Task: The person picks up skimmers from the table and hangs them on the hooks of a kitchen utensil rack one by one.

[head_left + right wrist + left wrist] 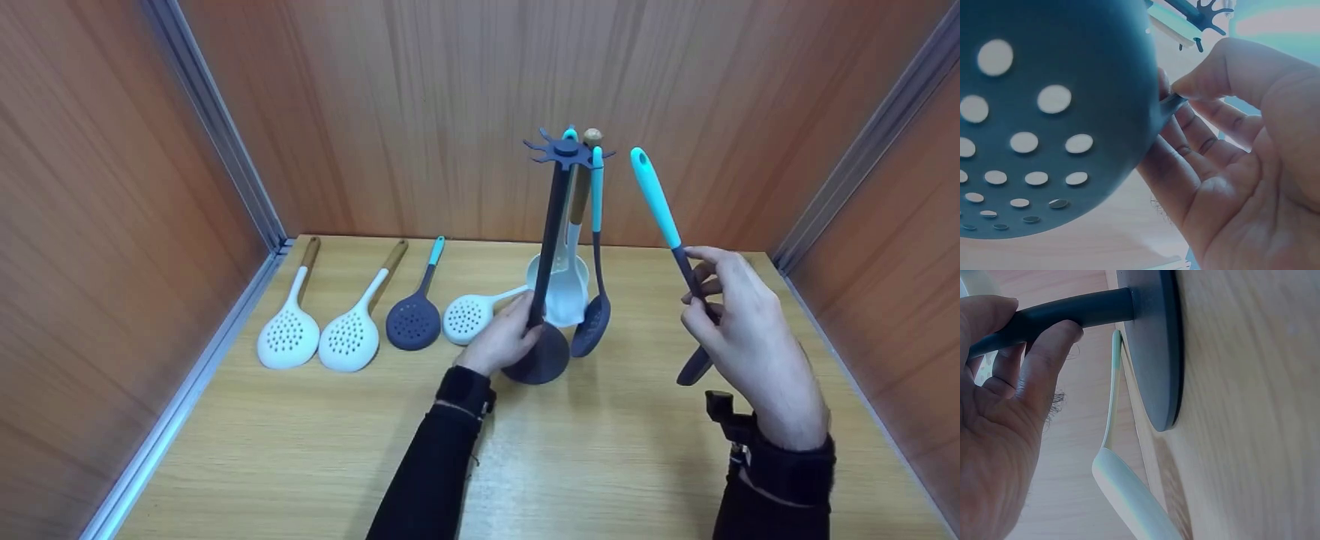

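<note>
My right hand (750, 337) pinches a dark skimmer (656, 195) by its neck, its turquoise handle pointing up. In the right wrist view the perforated round head of this skimmer (1095, 112) fills the left side. With my left hand (499, 337) I grip the lower pole of a dark utensil stand (553, 232), just above its round base (1154, 354). From the stand's hooks hang a white utensil with a wooden handle (568, 296), a dark slotted utensil with a turquoise handle (592, 326), and a partly hidden pale one behind them.
Left of the stand lie two white skimmers with wooden handles, one outermost (288, 339) and one beside it (349, 341). A dark skimmer (413, 322) and a white skimmer (466, 319) follow, the latter partly behind my left hand. Wooden panels (420, 120) enclose the table (300, 450).
</note>
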Action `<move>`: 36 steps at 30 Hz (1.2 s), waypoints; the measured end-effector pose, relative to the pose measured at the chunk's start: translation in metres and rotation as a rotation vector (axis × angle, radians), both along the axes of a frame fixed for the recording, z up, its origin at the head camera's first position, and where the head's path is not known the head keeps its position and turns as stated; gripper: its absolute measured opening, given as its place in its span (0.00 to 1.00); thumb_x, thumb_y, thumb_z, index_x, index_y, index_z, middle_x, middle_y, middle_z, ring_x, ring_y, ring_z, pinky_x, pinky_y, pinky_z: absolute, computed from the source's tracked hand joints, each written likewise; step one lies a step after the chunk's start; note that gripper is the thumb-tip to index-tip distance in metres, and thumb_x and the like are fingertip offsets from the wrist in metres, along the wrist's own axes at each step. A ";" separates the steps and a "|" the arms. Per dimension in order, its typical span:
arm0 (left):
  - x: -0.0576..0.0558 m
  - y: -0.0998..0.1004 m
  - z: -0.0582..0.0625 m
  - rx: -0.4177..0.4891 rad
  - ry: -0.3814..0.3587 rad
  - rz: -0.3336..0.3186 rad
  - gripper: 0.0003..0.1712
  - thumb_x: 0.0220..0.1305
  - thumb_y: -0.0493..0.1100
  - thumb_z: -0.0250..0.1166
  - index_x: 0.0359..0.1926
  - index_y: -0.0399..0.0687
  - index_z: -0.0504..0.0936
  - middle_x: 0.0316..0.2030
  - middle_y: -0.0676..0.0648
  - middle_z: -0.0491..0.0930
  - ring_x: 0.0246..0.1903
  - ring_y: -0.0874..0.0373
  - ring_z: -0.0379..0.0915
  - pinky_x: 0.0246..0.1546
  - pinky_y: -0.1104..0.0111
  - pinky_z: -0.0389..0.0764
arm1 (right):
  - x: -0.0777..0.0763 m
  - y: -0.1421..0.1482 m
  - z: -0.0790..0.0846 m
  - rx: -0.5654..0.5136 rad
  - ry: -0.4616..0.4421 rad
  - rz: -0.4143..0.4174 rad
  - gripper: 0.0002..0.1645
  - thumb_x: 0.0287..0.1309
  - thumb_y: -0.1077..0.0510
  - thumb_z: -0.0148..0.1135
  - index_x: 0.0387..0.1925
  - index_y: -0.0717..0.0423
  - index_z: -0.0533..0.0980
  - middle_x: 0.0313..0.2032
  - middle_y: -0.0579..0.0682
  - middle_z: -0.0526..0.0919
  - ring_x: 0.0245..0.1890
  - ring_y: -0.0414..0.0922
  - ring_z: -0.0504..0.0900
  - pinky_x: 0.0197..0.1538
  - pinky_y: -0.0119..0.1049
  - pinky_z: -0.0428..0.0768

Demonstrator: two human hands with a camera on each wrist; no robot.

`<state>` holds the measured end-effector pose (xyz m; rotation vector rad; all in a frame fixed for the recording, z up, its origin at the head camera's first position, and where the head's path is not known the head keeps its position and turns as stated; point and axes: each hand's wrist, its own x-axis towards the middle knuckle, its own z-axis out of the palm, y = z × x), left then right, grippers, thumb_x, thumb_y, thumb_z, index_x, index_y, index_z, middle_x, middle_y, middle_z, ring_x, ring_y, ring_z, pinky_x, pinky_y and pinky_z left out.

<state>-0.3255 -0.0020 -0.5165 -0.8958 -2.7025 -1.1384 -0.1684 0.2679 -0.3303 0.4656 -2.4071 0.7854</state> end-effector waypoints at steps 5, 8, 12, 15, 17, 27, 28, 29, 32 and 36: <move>0.000 0.000 0.000 -0.002 0.013 -0.003 0.31 0.70 0.44 0.57 0.70 0.62 0.58 0.61 0.53 0.70 0.62 0.64 0.66 0.62 0.66 0.70 | -0.001 -0.004 0.000 0.014 0.029 0.013 0.38 0.54 0.73 0.54 0.65 0.46 0.66 0.43 0.47 0.75 0.41 0.41 0.80 0.38 0.18 0.78; 0.000 0.000 0.000 -0.009 0.022 -0.002 0.30 0.70 0.44 0.57 0.69 0.59 0.59 0.61 0.53 0.69 0.63 0.64 0.64 0.63 0.67 0.68 | -0.001 -0.006 -0.001 0.003 0.042 0.030 0.38 0.53 0.74 0.54 0.65 0.46 0.66 0.43 0.47 0.74 0.41 0.41 0.80 0.39 0.18 0.78; 0.000 0.000 0.000 -0.009 0.026 0.003 0.29 0.70 0.44 0.58 0.68 0.58 0.60 0.60 0.53 0.69 0.63 0.64 0.64 0.64 0.67 0.67 | -0.002 -0.008 -0.001 -0.006 0.044 0.052 0.38 0.54 0.74 0.54 0.65 0.46 0.66 0.44 0.47 0.74 0.40 0.40 0.81 0.39 0.19 0.79; 0.000 0.000 -0.001 -0.004 0.018 0.005 0.29 0.69 0.44 0.58 0.68 0.59 0.60 0.61 0.53 0.70 0.63 0.63 0.64 0.64 0.66 0.67 | -0.002 -0.010 -0.001 0.003 0.049 0.061 0.39 0.54 0.74 0.54 0.66 0.45 0.66 0.44 0.48 0.75 0.40 0.40 0.81 0.38 0.19 0.79; 0.000 0.000 -0.001 -0.002 0.011 0.006 0.30 0.69 0.44 0.58 0.69 0.60 0.60 0.61 0.53 0.69 0.63 0.63 0.64 0.64 0.66 0.67 | -0.001 -0.011 -0.001 0.013 0.054 0.061 0.39 0.55 0.74 0.54 0.66 0.45 0.66 0.44 0.47 0.75 0.40 0.40 0.82 0.38 0.19 0.79; 0.000 0.000 0.001 -0.005 0.007 0.004 0.30 0.69 0.44 0.58 0.68 0.61 0.60 0.61 0.53 0.69 0.63 0.62 0.65 0.63 0.66 0.69 | -0.001 -0.015 -0.001 0.029 0.082 0.074 0.38 0.54 0.75 0.55 0.66 0.47 0.66 0.44 0.48 0.76 0.40 0.41 0.82 0.38 0.19 0.79; 0.000 0.000 0.001 -0.005 0.005 0.005 0.30 0.69 0.44 0.58 0.69 0.61 0.59 0.61 0.53 0.69 0.63 0.63 0.65 0.63 0.66 0.68 | -0.001 -0.015 -0.001 0.031 0.084 0.074 0.38 0.54 0.75 0.55 0.66 0.47 0.66 0.44 0.48 0.76 0.40 0.41 0.82 0.38 0.18 0.79; 0.000 0.000 0.001 -0.006 0.006 0.006 0.31 0.69 0.44 0.58 0.70 0.62 0.59 0.62 0.53 0.69 0.63 0.63 0.65 0.64 0.66 0.68 | -0.001 -0.015 -0.001 0.033 0.085 0.076 0.38 0.54 0.75 0.55 0.66 0.48 0.66 0.44 0.48 0.76 0.40 0.41 0.82 0.37 0.18 0.79; 0.000 0.000 0.000 -0.003 0.007 0.002 0.33 0.69 0.44 0.58 0.71 0.63 0.56 0.65 0.52 0.67 0.65 0.63 0.63 0.65 0.66 0.66 | 0.000 -0.016 -0.001 0.040 0.091 0.075 0.38 0.54 0.75 0.55 0.66 0.48 0.66 0.44 0.48 0.76 0.40 0.41 0.83 0.38 0.17 0.78; 0.000 -0.001 -0.001 -0.008 0.018 -0.004 0.31 0.70 0.44 0.57 0.70 0.61 0.58 0.62 0.52 0.68 0.62 0.63 0.66 0.63 0.66 0.69 | 0.000 -0.017 -0.001 0.054 0.105 0.071 0.37 0.54 0.74 0.56 0.65 0.47 0.67 0.45 0.47 0.77 0.40 0.40 0.82 0.37 0.18 0.78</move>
